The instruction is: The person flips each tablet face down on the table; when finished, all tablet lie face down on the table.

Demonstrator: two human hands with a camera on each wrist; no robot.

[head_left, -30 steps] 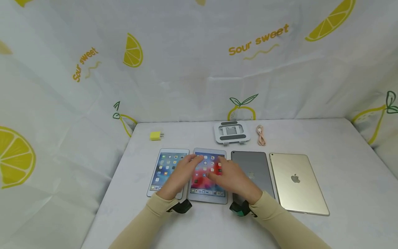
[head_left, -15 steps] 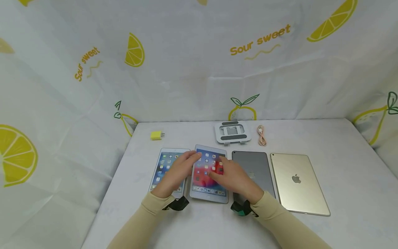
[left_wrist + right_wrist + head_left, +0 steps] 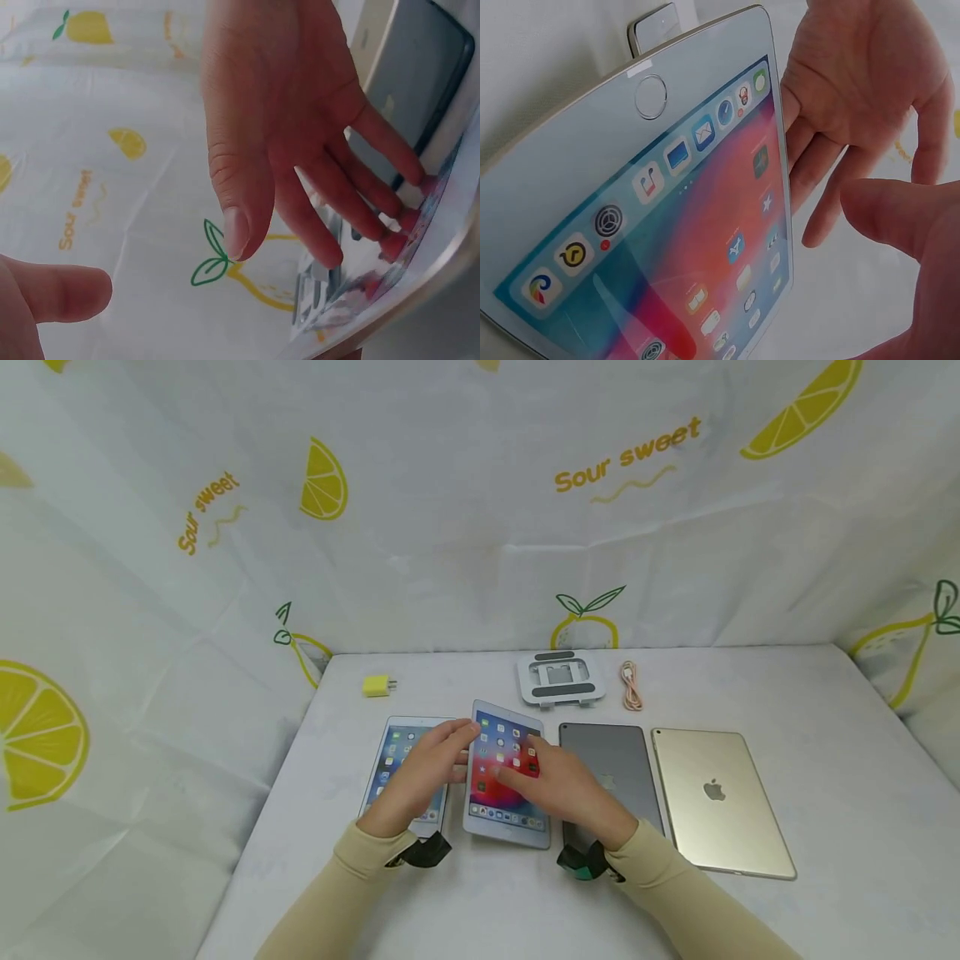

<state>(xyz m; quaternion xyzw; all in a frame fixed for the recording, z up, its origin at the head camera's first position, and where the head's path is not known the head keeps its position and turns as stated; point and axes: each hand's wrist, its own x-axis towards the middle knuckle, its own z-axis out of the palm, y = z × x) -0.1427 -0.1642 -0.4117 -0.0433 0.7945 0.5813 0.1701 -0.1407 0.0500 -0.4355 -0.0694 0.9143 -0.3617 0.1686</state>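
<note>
A white tablet (image 3: 491, 793) with a lit red and blue screen is tilted up from the table in the head view, its left edge raised. My left hand (image 3: 423, 777) has its straight fingers against and behind that edge, with the thumb apart from it. The right wrist view shows the left hand (image 3: 862, 82) beside the large tablet (image 3: 720, 195). My right hand (image 3: 573, 793) touches the right part of the screen with its fingertips. Its fingers are extended and its thumb spread in the left wrist view, where the right hand (image 3: 285, 90) hangs over the tablet (image 3: 469, 217).
A second lit tablet (image 3: 390, 752) lies partly under the left hand. To the right lie a grey tablet (image 3: 615, 743), face down, and a gold tablet (image 3: 712, 818). Behind are a yellow charger plug (image 3: 377, 686), a white folding stand (image 3: 561, 692) and a coiled pink cable (image 3: 630, 685).
The white tablet has gone from lying flat to tilted, its left and far side rising. My left hand has shifted slightly left with its fingers behind the edge. The right hand has barely moved.
</note>
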